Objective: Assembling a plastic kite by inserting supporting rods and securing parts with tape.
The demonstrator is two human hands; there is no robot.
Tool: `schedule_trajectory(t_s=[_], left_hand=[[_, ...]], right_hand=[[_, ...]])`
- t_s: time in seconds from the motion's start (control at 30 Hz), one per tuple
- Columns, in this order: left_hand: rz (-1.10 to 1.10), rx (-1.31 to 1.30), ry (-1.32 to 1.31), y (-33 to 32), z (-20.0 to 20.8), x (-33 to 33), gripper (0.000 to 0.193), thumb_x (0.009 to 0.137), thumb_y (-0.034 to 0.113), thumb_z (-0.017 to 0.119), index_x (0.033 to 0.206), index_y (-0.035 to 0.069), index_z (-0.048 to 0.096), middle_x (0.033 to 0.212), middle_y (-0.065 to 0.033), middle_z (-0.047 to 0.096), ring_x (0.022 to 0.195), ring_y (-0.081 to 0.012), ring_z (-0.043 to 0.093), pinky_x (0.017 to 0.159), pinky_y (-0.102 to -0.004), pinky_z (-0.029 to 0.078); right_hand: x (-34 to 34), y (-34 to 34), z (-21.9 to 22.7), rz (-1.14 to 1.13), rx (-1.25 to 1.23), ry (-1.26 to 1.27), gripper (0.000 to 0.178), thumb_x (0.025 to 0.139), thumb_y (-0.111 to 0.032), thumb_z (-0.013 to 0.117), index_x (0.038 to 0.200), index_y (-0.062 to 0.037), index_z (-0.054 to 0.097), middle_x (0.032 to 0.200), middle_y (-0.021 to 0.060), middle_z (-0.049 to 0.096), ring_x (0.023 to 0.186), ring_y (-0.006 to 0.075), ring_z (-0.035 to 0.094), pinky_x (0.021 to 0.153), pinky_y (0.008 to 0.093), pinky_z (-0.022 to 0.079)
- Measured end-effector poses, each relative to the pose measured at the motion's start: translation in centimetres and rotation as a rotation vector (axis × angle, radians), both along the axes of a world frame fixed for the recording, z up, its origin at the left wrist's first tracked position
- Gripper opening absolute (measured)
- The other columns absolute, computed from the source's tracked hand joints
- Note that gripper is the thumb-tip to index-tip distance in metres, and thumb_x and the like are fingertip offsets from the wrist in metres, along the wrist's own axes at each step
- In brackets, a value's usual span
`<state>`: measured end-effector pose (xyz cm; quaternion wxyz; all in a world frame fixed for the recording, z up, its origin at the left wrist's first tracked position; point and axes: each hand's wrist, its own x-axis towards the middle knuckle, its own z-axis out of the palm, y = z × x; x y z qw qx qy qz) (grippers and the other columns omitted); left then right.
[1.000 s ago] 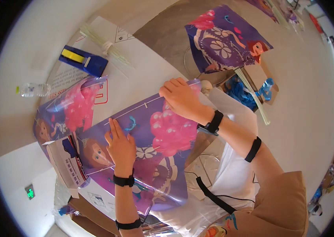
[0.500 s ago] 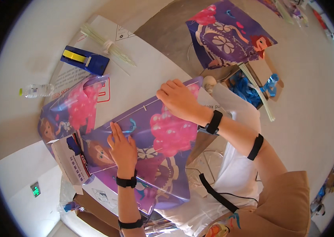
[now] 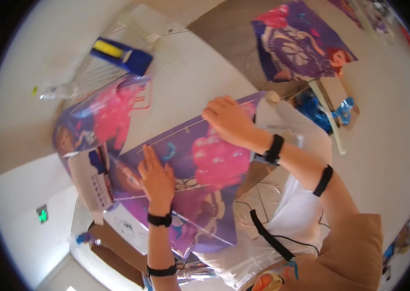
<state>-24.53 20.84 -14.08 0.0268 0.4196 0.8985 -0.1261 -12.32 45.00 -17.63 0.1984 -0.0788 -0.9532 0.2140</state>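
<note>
Left hand point(image 3: 158, 180) flat, fingers extended on purple sheet point(image 3: 178, 140); right hand point(image 3: 230, 122) curled, clamping unverifiable. Rightward: box point(image 3: 337, 89) containing blue plastic point(image 3: 311, 107).

White tabletop point(image 3: 190, 68): purple printed sheets point(image 3: 193, 196), blue tape dispenser point(image 3: 137, 62).

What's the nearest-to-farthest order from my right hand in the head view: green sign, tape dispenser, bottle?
1. Tape dispenser: up and to the left of your right hand.
2. Bottle: farther left, past the dispenser.
3. Green sign: lower, at the far left.
</note>
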Motion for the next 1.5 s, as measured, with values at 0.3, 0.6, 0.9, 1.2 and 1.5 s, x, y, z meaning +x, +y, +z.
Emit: schedule_trajectory(t_s=[0.3,0.6,0.9,1.2,1.5], left_hand=[[0.060,0.125,-0.088,0.2,-0.2,-0.1,0.070,0.082,0.024,0.058,0.144,0.001,0.036,0.153,-0.0082,0.032,0.116,-0.0302,0.046,0.101,-0.0536,0.035],[0.053,0.068,-0.052,0.0,-0.1,-0.1,0.069,0.082,0.024,0.058,0.143,-0.001,0.036,0.153,-0.0087,0.032,0.114,-0.0313,0.046,0.081,-0.0428,0.051],[0.020,0.065,-0.003,-0.2,-0.4,-0.5,0.069,0.082,0.026,0.057,0.142,-0.001,0.037,0.153,-0.0082,0.032,0.114,-0.0307,0.046,0.075,-0.0413,0.053],[0.034,0.063,-0.018,0.2,-0.2,-0.1,0.069,0.082,0.026,0.057,0.143,-0.001,0.037,0.154,-0.0071,0.030,0.114,-0.0308,0.045,0.080,-0.0418,0.051],[0.019,0.089,-0.022,-0.2,-0.5,-0.5,0.069,0.082,0.025,0.057,0.143,-0.001,0.036,0.154,-0.0077,0.031,0.113,-0.0306,0.046,0.079,-0.0409,0.051]], right_hand=[[0.0,0.2,0.5,0.005,0.042,0.008,0.017,0.073,-0.003,0.058,0.089,-0.0051,0.053,0.090,0.0098,0.053,0.091,0.0278,0.052,0.086,0.0385,0.040],[-0.1,-0.1,0.8,0.016,0.009,0.020,0.020,0.071,0.002,0.061,0.087,-0.0060,0.052,0.088,0.0085,0.053,0.090,0.0274,0.051,0.082,0.0376,0.039],[-0.2,-0.3,0.8,0.010,0.004,0.020,0.020,0.071,0.002,0.061,0.087,-0.0061,0.052,0.087,0.0084,0.052,0.088,0.0273,0.052,0.081,0.0375,0.039],[0.0,0.0,0.7,0.005,0.021,0.037,0.016,0.074,-0.001,0.059,0.087,-0.0067,0.053,0.086,0.0080,0.052,0.087,0.0268,0.051,0.081,0.0375,0.039],[-0.2,-0.2,0.7,0.004,0.038,0.039,0.015,0.074,-0.002,0.058,0.087,-0.0064,0.052,0.085,0.0079,0.052,0.086,0.0262,0.051,0.080,0.0368,0.039]])
